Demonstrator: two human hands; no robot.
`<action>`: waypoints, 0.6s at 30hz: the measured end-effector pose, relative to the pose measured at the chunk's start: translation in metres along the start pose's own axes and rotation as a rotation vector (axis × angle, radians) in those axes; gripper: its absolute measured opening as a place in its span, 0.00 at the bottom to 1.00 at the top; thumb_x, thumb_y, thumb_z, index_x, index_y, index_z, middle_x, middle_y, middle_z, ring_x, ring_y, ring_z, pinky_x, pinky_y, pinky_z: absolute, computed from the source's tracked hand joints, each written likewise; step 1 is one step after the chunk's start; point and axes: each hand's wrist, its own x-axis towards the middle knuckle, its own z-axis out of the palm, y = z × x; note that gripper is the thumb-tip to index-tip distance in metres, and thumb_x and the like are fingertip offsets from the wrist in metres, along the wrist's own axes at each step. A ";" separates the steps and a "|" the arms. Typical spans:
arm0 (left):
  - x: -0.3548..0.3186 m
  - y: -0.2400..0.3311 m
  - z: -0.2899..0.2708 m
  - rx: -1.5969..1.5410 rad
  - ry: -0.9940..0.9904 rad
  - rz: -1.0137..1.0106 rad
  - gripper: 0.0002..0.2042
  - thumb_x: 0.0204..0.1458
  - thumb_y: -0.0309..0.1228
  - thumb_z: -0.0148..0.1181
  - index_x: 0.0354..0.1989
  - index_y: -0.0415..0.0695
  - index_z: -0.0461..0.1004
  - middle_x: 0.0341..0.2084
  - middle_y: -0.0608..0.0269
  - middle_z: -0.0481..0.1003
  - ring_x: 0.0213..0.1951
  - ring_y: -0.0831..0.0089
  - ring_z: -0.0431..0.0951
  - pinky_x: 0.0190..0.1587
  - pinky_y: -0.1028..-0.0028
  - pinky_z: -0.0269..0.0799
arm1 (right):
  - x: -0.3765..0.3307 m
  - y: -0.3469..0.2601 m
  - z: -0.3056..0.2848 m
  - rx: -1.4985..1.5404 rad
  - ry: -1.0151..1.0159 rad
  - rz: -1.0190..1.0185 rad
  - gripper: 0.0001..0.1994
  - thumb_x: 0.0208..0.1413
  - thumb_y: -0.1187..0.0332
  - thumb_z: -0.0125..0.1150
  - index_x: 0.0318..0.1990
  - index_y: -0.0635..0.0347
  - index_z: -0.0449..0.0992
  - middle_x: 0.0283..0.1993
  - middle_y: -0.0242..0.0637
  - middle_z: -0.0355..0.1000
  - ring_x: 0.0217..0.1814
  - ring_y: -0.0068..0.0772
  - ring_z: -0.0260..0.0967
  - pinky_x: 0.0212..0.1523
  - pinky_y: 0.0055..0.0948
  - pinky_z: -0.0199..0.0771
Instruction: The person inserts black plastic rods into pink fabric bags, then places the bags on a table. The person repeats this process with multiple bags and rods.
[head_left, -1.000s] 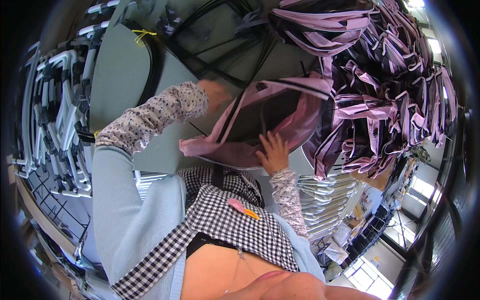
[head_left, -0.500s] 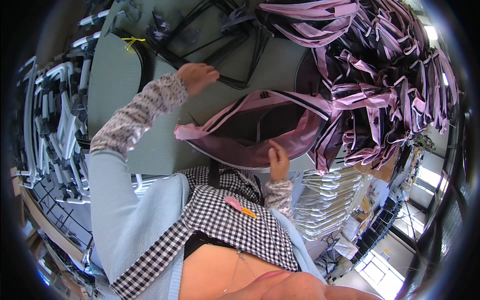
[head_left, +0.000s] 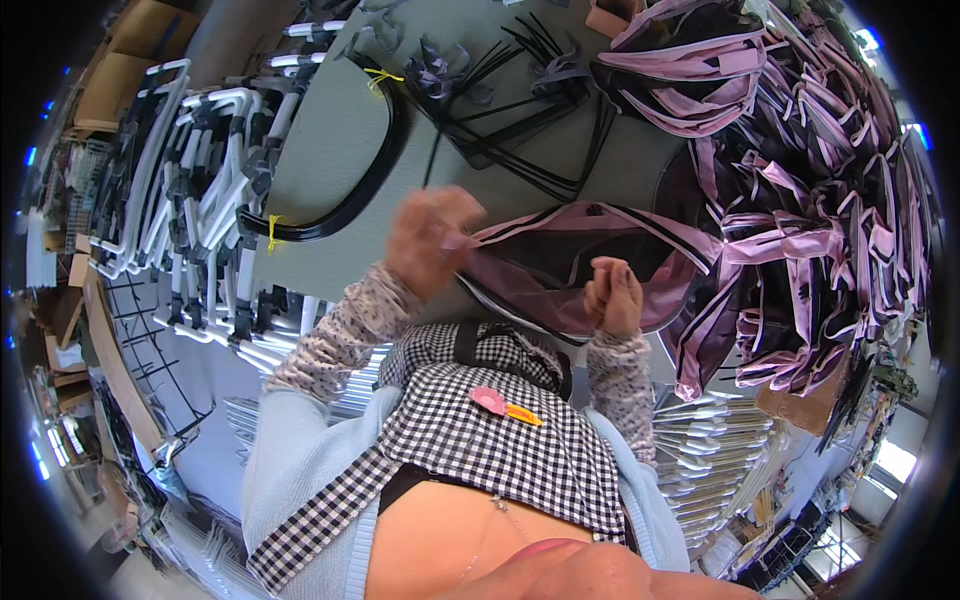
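A pink and dark mesh fabric piece with pale piping lies at the table's near edge, its long opening gaping. My left hand, smeared by motion, is at the left tip of this piece; whether its fingers grip the fabric cannot be made out. From above that hand a thin black strip runs up toward a heap of black strips. My right hand is over the right part of the opening, fingers curled closed; what they hold, if anything, is hidden.
A curved black bundle tied with yellow lies at left on the grey-green table. Pink and black fabric pieces pile up at right. White tubular frames stand beyond the left edge; more pale frames are below right.
My left hand has come back from beside the black strips to the fabric's left tip. My right hand's fingers have curled in. The whole view has shifted, showing more on the left.
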 end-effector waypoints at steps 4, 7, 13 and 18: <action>-0.030 -0.036 0.036 -0.290 0.249 -0.562 0.22 0.61 0.42 0.55 0.58 0.40 0.67 0.39 0.58 0.74 0.41 0.68 0.75 0.43 0.69 0.73 | -0.028 -0.032 -0.029 -0.041 -0.197 -0.107 0.22 0.70 0.53 0.41 0.46 0.67 0.71 0.17 0.21 0.48 0.13 0.13 0.41 0.13 0.19 0.40; -0.036 -0.006 0.035 -1.130 -0.064 -0.899 0.23 0.67 0.46 0.44 0.56 0.39 0.69 0.23 0.69 0.71 0.23 0.83 0.68 0.25 0.82 0.64 | -0.037 -0.045 -0.048 0.006 -0.187 -0.128 0.21 0.69 0.54 0.43 0.48 0.66 0.70 0.18 0.22 0.50 0.14 0.12 0.42 0.12 0.18 0.41; -0.025 0.034 0.028 -1.081 -0.262 -0.834 0.23 0.68 0.47 0.40 0.50 0.40 0.74 0.11 0.79 0.59 0.12 0.90 0.51 0.16 0.84 0.43 | -0.023 -0.098 -0.067 -0.036 -0.188 -0.210 0.17 0.70 0.55 0.42 0.41 0.62 0.66 0.17 0.23 0.51 0.12 0.14 0.45 0.11 0.17 0.46; -0.055 0.003 0.028 -1.037 -0.042 -0.948 0.23 0.65 0.51 0.45 0.47 0.41 0.75 0.11 0.80 0.54 0.11 0.88 0.50 0.13 0.82 0.42 | -0.013 -0.106 -0.075 0.392 -0.197 -0.502 0.21 0.69 0.48 0.40 0.29 0.53 0.64 0.13 0.24 0.47 0.09 0.18 0.38 0.08 0.21 0.39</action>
